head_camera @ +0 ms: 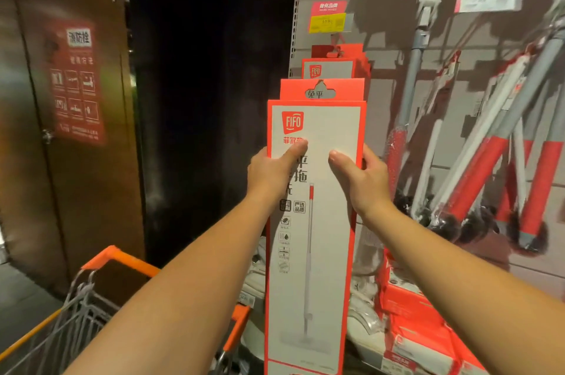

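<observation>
Plainly, both hands are clenched on the tall red-and-white mop box (312, 252). The left hand (272, 172) takes its left edge, thumb flat on the front face and fingers hidden behind. The right hand (363, 179) mirrors it on the right edge. The grip sits high on the box, just under the logo, so most of its length hangs below.

Directly above and behind the grip, more hanging boxes (321, 90) of the same kind overlap the held one's top. I cannot tell whether it is free of their hook.

The risks, as I judge them:
- If the top catches on the hook during a pull, the card could tear or the neighbouring boxes could come off with it.
- With the grip so high, the long lower end could swing into the shopping cart (122, 261) below and left of the grip.
- It could equally swing into the stacked packages (412, 313) below and right of the grip.
- The thumbs could slip on the smooth card.
</observation>
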Motion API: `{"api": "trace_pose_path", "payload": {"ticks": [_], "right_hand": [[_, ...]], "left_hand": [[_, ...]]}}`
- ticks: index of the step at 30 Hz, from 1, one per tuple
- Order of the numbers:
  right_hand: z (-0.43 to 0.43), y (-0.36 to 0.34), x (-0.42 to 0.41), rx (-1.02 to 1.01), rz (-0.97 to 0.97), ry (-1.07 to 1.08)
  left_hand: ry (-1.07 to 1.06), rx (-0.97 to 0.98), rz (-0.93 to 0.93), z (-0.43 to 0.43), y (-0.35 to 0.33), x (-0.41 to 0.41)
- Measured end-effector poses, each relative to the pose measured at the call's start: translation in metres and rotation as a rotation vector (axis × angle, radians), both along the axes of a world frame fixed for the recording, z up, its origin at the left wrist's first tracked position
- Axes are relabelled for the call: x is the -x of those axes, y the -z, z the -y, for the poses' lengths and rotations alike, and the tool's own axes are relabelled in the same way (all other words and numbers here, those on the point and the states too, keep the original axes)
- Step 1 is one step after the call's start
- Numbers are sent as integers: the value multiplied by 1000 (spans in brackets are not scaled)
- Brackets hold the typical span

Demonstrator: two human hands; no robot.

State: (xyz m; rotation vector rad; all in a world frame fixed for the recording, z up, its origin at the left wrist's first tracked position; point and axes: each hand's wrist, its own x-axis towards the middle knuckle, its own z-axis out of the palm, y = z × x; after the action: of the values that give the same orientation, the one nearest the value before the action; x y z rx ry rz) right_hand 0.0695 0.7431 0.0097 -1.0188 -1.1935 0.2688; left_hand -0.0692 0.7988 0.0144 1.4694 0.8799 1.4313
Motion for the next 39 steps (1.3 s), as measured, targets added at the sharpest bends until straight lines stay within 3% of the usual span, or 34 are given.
{"api": "trace_pose_path", "payload": {"ticks": [13, 18, 39], "right_hand": [[-77, -30, -54, -21, 80, -21], [-97, -39, -54, -27, 23, 4], [-164, -101, -68, 14, -29, 198]], "left_hand": [[-36, -36, 43, -72, -24, -46], [-18, -65, 26, -95, -35, -52], [245, -80, 5, -195, -98, -79]]}}
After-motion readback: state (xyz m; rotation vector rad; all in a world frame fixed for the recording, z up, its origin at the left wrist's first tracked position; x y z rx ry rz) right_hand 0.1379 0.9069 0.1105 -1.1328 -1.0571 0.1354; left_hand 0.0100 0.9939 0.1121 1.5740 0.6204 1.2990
